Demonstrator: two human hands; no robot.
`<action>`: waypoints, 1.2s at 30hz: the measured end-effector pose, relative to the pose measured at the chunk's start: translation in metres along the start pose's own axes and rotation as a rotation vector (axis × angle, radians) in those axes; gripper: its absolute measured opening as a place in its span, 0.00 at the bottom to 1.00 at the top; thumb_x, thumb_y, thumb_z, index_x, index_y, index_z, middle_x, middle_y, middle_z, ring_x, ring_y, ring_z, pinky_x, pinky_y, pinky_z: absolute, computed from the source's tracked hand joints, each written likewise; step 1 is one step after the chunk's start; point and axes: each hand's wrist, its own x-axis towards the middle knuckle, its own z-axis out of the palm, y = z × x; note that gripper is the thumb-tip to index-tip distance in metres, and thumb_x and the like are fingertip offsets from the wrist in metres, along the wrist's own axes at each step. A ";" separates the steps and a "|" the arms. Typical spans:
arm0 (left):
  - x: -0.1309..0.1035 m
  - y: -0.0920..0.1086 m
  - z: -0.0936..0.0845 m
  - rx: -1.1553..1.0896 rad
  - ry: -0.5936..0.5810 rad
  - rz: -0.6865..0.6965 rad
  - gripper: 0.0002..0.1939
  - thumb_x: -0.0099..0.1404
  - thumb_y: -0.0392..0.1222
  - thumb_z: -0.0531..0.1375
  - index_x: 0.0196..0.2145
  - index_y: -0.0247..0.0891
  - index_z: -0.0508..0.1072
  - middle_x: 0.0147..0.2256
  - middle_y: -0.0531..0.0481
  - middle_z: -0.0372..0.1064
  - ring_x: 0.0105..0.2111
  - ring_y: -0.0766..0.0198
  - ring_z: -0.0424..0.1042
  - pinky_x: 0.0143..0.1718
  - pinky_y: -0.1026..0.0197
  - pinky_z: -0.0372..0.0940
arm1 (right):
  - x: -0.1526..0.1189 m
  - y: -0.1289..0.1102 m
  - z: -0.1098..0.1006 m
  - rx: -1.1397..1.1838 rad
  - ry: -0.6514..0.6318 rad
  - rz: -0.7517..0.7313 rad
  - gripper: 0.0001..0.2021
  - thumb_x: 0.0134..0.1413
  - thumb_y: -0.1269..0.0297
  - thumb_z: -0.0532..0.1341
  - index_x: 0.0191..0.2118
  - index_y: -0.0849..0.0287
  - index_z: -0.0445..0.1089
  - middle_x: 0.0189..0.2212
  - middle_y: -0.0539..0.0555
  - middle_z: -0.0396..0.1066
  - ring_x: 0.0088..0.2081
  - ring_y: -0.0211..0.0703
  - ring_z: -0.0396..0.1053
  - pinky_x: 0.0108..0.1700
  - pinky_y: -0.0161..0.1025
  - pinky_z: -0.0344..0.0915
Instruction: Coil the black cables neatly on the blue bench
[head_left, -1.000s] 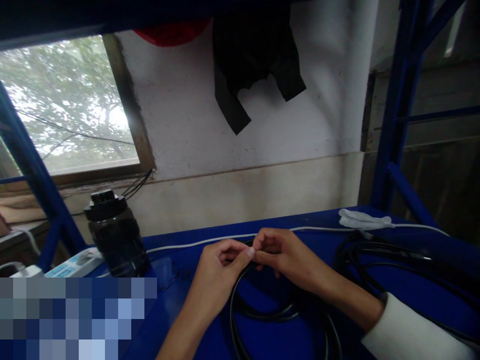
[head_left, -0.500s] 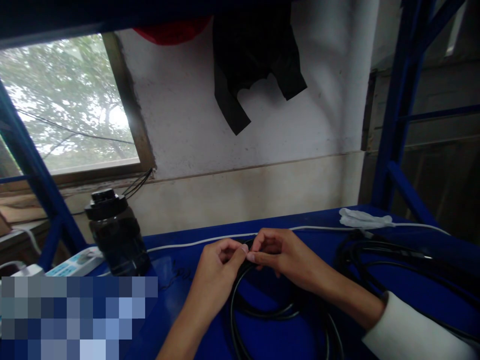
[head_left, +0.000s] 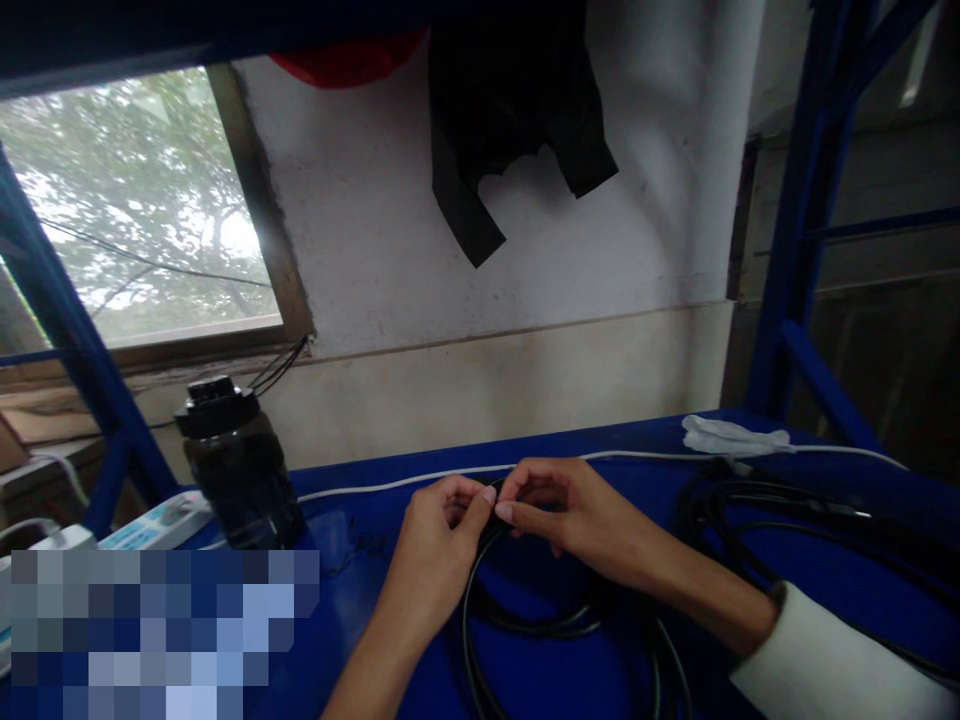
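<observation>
A coil of black cable (head_left: 471,650) lies on the blue shelf top in front of me. My left hand (head_left: 442,535) and my right hand (head_left: 562,510) meet over the far side of this coil, thumbs and forefingers pinched together almost tip to tip. Whatever small thing sits between the fingertips is too small and dark to make out. The cable passes right under the fingers there, partly hidden by both hands. To the right of my right forearm lies a second bundle of black cable (head_left: 757,492).
A dark water bottle (head_left: 240,470) stands at left, beside a white power strip (head_left: 157,522). A white cord (head_left: 405,484) runs along the back, under a crumpled pale plastic piece (head_left: 731,436). Blue posts (head_left: 796,240) frame the shelf; a black bag (head_left: 517,100) hangs above.
Both hands stay pinched over the coil, with only a slight shift of the right fingers. The whole view has moved a little.
</observation>
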 end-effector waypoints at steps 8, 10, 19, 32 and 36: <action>-0.001 0.001 -0.001 0.005 0.001 0.000 0.12 0.69 0.48 0.63 0.35 0.36 0.79 0.37 0.42 0.82 0.38 0.54 0.80 0.42 0.56 0.69 | -0.002 -0.007 -0.001 -0.001 -0.024 -0.027 0.13 0.64 0.52 0.67 0.40 0.58 0.79 0.35 0.56 0.79 0.38 0.47 0.77 0.26 0.31 0.64; -0.001 0.002 0.000 0.001 -0.003 -0.005 0.12 0.69 0.48 0.63 0.36 0.36 0.79 0.36 0.42 0.82 0.37 0.54 0.80 0.42 0.57 0.68 | -0.001 -0.003 -0.001 -0.006 -0.013 -0.021 0.13 0.64 0.52 0.67 0.41 0.58 0.79 0.35 0.56 0.79 0.38 0.47 0.78 0.25 0.30 0.63; -0.001 0.004 0.001 -0.015 -0.021 0.008 0.12 0.68 0.48 0.64 0.35 0.36 0.80 0.36 0.43 0.81 0.36 0.55 0.79 0.40 0.57 0.68 | 0.002 0.004 0.001 0.032 0.045 0.020 0.14 0.57 0.53 0.72 0.37 0.58 0.73 0.30 0.53 0.77 0.35 0.46 0.77 0.22 0.28 0.61; -0.003 0.007 0.002 -0.057 -0.032 -0.045 0.14 0.65 0.51 0.67 0.34 0.36 0.79 0.35 0.42 0.80 0.35 0.57 0.77 0.38 0.58 0.65 | 0.003 0.006 0.001 0.074 0.046 0.031 0.14 0.58 0.56 0.71 0.42 0.58 0.72 0.36 0.54 0.77 0.34 0.44 0.77 0.21 0.27 0.62; -0.004 0.008 0.001 -0.033 -0.041 -0.060 0.14 0.65 0.51 0.67 0.36 0.36 0.79 0.33 0.44 0.79 0.32 0.59 0.75 0.34 0.60 0.61 | 0.003 0.005 0.000 0.051 0.034 0.024 0.13 0.58 0.57 0.70 0.43 0.59 0.73 0.36 0.54 0.77 0.34 0.44 0.77 0.21 0.27 0.62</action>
